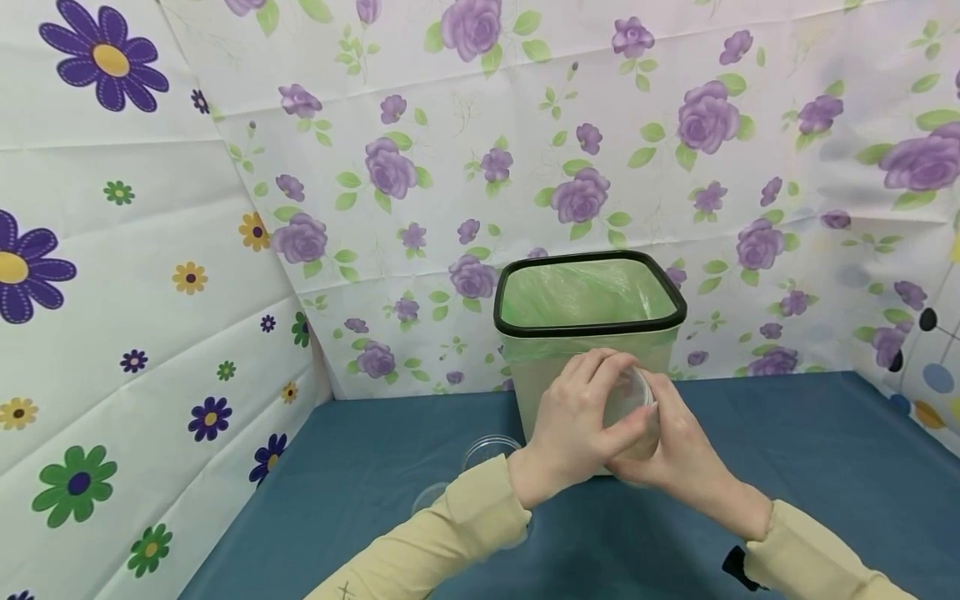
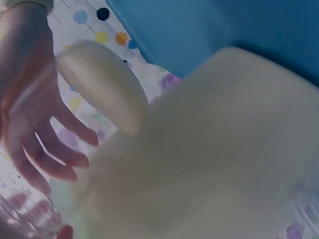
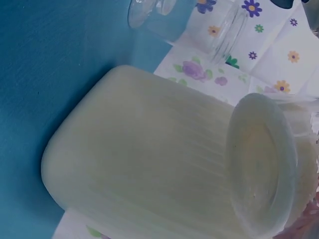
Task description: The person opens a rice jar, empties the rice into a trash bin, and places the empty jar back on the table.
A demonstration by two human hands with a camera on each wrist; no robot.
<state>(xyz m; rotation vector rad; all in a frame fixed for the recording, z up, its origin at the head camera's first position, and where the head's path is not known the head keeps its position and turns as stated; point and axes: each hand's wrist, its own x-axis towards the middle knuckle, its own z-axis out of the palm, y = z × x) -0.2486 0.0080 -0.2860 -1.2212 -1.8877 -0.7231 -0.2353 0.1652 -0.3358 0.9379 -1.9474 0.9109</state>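
And there it is — the clear container (image 1: 626, 398), held aloft in front of the bin (image 1: 588, 331)! The left hand (image 1: 577, 421) pinches it between thumb and fingers, the right hand (image 1: 678, 446) grips its opposite side — presumably keeping that round wall steady.

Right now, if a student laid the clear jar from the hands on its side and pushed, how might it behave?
The clear jar would probably roll, given its round base. It seems fairly stiff: its outline looks undented between the left hand and right hand.
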